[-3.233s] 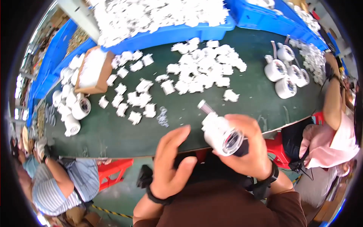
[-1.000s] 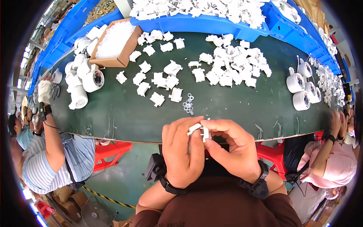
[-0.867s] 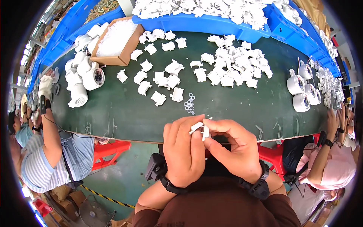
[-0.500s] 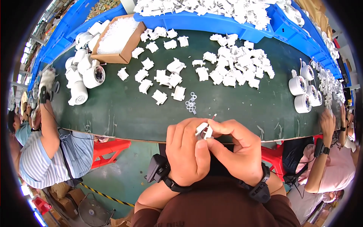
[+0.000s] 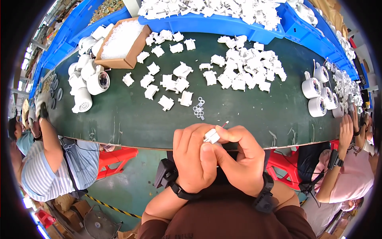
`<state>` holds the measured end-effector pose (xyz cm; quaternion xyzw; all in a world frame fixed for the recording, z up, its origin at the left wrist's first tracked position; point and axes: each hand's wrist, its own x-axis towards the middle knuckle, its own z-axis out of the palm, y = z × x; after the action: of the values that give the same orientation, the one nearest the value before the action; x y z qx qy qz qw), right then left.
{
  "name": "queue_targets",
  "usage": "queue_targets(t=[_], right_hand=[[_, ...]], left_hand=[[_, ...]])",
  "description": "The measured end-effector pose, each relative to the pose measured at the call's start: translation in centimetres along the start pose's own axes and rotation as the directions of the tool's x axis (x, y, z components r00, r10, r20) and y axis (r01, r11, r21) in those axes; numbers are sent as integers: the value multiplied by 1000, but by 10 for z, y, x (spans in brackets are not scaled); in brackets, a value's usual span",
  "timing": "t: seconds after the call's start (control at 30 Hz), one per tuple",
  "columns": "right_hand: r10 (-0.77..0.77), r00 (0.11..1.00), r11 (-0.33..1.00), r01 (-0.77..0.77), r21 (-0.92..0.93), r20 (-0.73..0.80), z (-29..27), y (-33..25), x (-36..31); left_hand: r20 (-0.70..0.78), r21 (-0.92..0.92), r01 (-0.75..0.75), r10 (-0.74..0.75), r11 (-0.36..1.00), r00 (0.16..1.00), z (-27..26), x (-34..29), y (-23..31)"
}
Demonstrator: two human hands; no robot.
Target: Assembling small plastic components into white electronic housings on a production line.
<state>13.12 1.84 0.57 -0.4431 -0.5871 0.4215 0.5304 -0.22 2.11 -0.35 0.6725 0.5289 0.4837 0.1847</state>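
Note:
Just past the table's near edge, both hands meet around a small white plastic housing [image 5: 212,136]. My left hand [image 5: 194,157] has its fingers curled around one side, with the thumb pressed near the part. My right hand [image 5: 242,159] pinches the other side between thumb and forefinger. A thin red wire [image 5: 224,125] with a pale tip sticks up beside the right fingertips. Most of the housing's underside is hidden by fingers. Ahead of the hands lies a little cluster of grey rings [image 5: 198,109] on the green tabletop [image 5: 151,125].
Loose white plastic brackets [image 5: 250,65] are heaped at centre right, more scattered leftward. A cardboard box [image 5: 119,46] and white lamp-like housings [image 5: 89,81] stand left; round white units [image 5: 317,97] stand right. Blue bins [image 5: 215,27] line the back. Seated people work at both sides.
The white housing has turned in my fingers, so its gap with dark contents no longer shows and a smooth white face does. My right hand has shifted slightly left.

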Motion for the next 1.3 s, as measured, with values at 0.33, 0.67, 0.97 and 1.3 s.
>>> queue_targets(t=[0.33, 0.67, 0.97, 1.3], right_hand=[[-224, 963, 930, 258, -262, 152, -6, -7, 22], [-176, 958, 936, 234, -261, 227, -6, -16, 35], [-18, 961, 981, 70, -180, 276, -8, -22, 38], [-29, 983, 887, 108, -448, 181, 4, 25, 74]], left_hand=[[224, -499, 380, -307, 779, 925, -23, -3, -7], [478, -728, 583, -341, 362, 809, -37, 6, -17], [350, -543, 478, -332, 691, 876, -42, 5, -22], [201, 242, -116, 67, 963, 977, -34, 15, -1]])
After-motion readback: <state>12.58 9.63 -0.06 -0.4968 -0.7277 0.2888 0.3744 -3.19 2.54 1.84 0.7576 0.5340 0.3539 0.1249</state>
